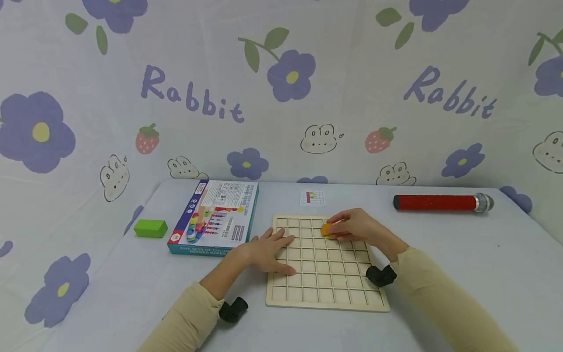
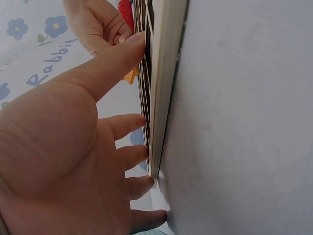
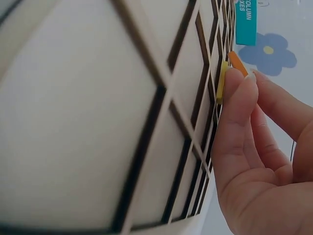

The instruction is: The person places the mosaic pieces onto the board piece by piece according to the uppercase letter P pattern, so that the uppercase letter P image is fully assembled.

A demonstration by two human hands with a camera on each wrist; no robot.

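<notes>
A pale wooden grid board (image 1: pixel 323 268) lies flat on the table. My left hand (image 1: pixel 267 252) rests on its left side with the fingers spread, and in the left wrist view its thumb (image 2: pixel 117 56) and fingertips touch the board's edge area. Over the board's far part, my right hand (image 1: pixel 356 227) pinches a small orange tile (image 1: pixel 326 230) between thumb and finger. The right wrist view shows this orange tile (image 3: pixel 238 63) tilted off the grid. Beside it, a yellow tile (image 3: pixel 221 85) is at the grid, partly hidden by the fingertips.
Left of the board lies a flat teal-sided toy box (image 1: pixel 228 220), with a green block (image 1: pixel 150 228) beyond it. A small card with a coloured grid pattern (image 1: pixel 312 197) lies behind the board. At the back right is a red tube with a silver end (image 1: pixel 435 202).
</notes>
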